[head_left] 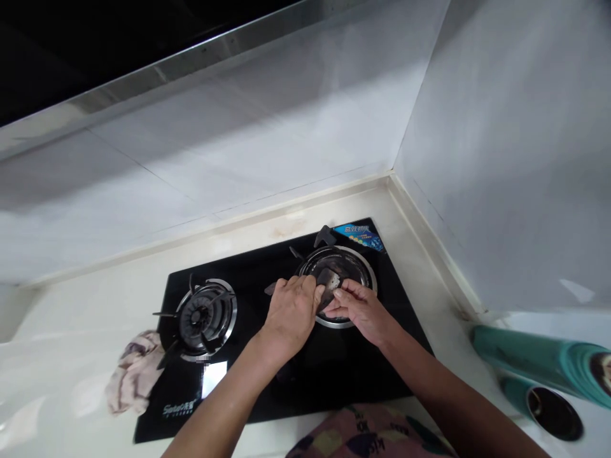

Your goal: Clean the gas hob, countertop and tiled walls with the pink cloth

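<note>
Bare forearms (229,397) frame a dark piece (328,278) gripped between left hand (292,312) and right hand (359,306).

A pale back wall (296,159) meets a greyish side wall (515,159) in a corner above a cream surface (57,362) (smudged brown near its back edge). Overhead, a black panel (119,38) has a metal rim (191,63); shadow (214,114) bands the back wall.

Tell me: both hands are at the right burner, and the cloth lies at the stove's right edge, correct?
Not quite: the head view shows the cloth at the left edge of the stove. The left hand and right hand are at the right burner.
</note>
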`<state>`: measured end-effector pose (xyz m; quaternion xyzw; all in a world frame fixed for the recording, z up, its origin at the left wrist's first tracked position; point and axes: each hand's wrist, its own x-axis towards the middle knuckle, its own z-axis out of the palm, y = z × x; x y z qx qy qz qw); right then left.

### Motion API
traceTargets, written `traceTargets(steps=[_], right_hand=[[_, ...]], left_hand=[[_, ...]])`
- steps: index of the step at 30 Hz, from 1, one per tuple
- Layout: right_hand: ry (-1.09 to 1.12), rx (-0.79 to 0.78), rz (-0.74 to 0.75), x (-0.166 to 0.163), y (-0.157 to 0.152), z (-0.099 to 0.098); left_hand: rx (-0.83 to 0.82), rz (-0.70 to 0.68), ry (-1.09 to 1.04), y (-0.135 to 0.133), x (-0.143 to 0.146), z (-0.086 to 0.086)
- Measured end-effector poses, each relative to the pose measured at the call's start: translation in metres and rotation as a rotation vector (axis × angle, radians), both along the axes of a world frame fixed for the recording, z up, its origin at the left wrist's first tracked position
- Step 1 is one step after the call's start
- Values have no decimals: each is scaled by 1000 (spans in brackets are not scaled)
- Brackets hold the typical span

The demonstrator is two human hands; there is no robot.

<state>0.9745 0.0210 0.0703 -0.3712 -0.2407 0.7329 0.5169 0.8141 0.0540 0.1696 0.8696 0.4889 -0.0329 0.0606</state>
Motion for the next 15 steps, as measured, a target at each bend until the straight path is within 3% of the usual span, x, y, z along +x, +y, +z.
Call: traceTargets(steps=[8,15], right_hand=[[-59,56,9,0,-2,5],[-219,2,-30,-4,2,20]], left_hand=[[2,-60,33,7,-7,-12],[-6,-83,-15,8,-10,-13]])
